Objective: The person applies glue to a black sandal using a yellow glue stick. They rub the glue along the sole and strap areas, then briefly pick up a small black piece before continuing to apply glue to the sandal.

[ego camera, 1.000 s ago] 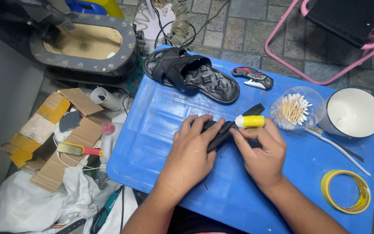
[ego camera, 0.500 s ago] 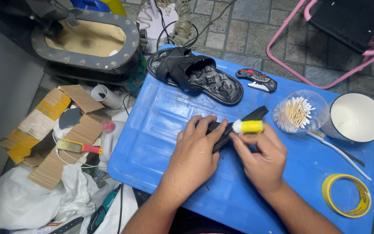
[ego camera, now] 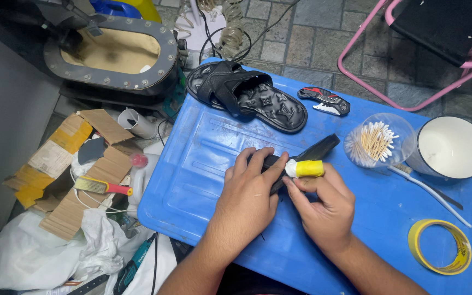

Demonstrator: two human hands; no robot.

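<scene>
My left hand presses down on a long black strap-like piece lying on the blue plastic lid. My right hand grips a small tube wrapped in yellow tape, with its white end against the black piece right beside my left fingertips. Most of the black piece is hidden under my hands. A black sandal lies at the far side of the lid, apart from both hands.
On the lid: a black-and-red cutter, a clear tub of cotton swabs, a white bowl, thin sticks, a yellow tape roll. Left on the floor: cardboard, a brush, a grey machine. A pink chair frame stands behind.
Both hands stay on the black piece and the tube; my view has shifted slightly, and the hands have barely moved.
</scene>
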